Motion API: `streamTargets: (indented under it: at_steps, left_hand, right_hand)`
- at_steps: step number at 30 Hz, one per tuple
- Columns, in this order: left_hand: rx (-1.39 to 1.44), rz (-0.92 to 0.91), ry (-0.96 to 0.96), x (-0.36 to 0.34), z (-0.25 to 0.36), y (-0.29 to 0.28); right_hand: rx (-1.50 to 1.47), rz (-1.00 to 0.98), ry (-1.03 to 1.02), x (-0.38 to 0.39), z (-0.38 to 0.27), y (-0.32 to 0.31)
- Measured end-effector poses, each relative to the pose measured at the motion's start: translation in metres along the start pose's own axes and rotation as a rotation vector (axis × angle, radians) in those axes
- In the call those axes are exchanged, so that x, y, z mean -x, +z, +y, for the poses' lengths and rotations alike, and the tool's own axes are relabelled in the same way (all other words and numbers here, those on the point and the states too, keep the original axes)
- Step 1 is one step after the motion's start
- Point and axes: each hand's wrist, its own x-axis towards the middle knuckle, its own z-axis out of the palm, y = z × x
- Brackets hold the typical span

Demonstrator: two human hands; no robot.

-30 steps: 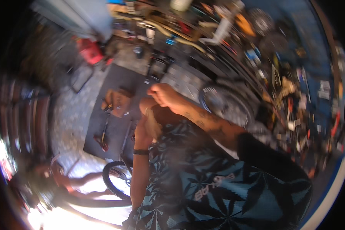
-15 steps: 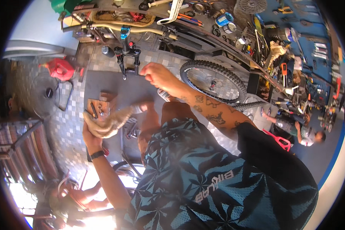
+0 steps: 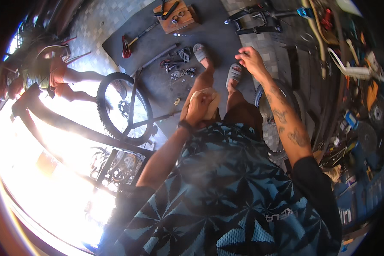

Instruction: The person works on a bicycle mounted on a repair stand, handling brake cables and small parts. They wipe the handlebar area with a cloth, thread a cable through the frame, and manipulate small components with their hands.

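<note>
My left hand grips a tan cloth in front of my shorts, above my legs. To the right, my right hand is held out with curled fingers, near a disassembled suspension fork; whatever is at its fingertips is too small to make out. Below me on a dark mat are a wooden block with tools and rings on it, a red-and-black long-handled tool, and bike components. My feet in grey sandals stand on the mat.
A bicycle frame with a wheel lies at the left, beside another person's legs in bright glare. A loose wheel is right of my legs. A cluttered workbench with tools and a gold handlebar runs along the right.
My view has turned, swinging the bench to the right and the bike lower left into fuller view. My left hand has brought the cloth inward, in front of my legs.
</note>
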Motion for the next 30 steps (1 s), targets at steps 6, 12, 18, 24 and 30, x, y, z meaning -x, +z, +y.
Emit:
streamTargets:
  at_steps: [6,12,18,24,30]
  left_hand:
    - [0.407,0.169,-0.222,0.009,-0.027,-0.026]
    - [0.345,0.183,-0.33,-0.005,-0.027,-0.054]
    - [0.478,0.161,-0.434,-0.019,-0.019,-0.079]
    - [0.737,0.347,-0.452,-0.059,0.001,-0.134]
    - [0.508,0.42,0.268,-0.071,0.098,-0.201]
  right_hand:
    - [0.454,0.058,-0.375,-0.228,0.017,0.159]
    - [0.861,0.173,-0.707,-0.395,-0.007,0.274]
    - [0.771,0.398,-1.042,-0.355,-0.028,0.278]
    - [0.167,-0.366,-0.234,-0.146,-0.029,0.221]
    - [0.011,-0.485,0.067,0.041,-0.029,0.177]
